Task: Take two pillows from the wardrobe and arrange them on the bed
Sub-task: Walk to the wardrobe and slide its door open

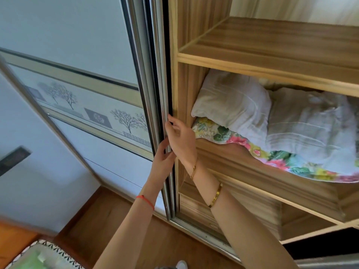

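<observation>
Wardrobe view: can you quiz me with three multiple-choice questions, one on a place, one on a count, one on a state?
1. Where do the white pillows lie? A on the floor; B on a floral cloth on a wooden shelf; C on the bed.
2. How many white pillows show? A one; B four; C two.
3. The sliding door is: A slid aside; B fully shut; C removed.
Answers: 1 B, the cloth shows beneath them. 2 C, two lie side by side. 3 A, the shelves are exposed, and the left hand and right hand grip its edge.
</observation>
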A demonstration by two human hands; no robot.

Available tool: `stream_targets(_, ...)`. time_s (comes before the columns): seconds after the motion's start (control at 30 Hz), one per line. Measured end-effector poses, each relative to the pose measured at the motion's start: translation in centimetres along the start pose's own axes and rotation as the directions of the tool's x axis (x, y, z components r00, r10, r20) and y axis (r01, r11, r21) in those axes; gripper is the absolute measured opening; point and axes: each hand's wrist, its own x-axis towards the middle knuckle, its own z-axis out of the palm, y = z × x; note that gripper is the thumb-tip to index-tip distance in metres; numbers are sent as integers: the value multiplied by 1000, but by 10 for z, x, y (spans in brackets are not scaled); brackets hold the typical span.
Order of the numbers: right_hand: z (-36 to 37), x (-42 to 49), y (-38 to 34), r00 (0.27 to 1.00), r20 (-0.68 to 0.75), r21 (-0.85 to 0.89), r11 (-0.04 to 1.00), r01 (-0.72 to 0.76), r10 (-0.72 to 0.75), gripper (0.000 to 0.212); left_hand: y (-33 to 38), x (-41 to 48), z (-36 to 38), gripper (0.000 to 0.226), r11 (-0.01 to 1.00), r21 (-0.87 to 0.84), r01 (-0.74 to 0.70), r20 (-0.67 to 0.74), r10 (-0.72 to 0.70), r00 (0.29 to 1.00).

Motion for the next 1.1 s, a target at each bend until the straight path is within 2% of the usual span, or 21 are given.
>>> stream_targets(0.3, 3, -2, 3, 997, 60, 23, 998, -50, 49, 40, -5, 9, -10, 53, 1000, -23, -8, 30, 9, 1000)
stream_targets(0.5, -17, -6, 12, 992, -79, 44, 994, -99, 102, 32, -1, 15, 0, 43, 1000, -28, 2, 46, 0, 999)
stream_targets(0.63, -43, -10, 27, 963, -197, 67, 983, -172, 182, 29, -3, 24, 18, 39, 1000, -3, 8, 102, -7, 995)
stream_targets(0.73, -68, -17, 40, 915, -308, 120, 965, -233, 259, 26, -6, 32, 37, 38, 1000, -1, 26, 180, -25, 983)
stream_targets(0.87, -113, -24, 58, 816, -438, 256, 922, -289, 377, 18, 2, 42, 75, 39, 994, -62, 91, 202, -77, 976)
stream_targets(1.03, -178, -27, 82, 657, -595, 362, 884, -295, 462, 7, 21, 57, 122, 62, 966, -169, 197, 293, -141, 946)
stream_targets(1.1, -204, -26, 91, 592, -630, 395, 863, -314, 503, 10, 25, 65, 141, 70, 954, -202, 223, 321, -151, 935)
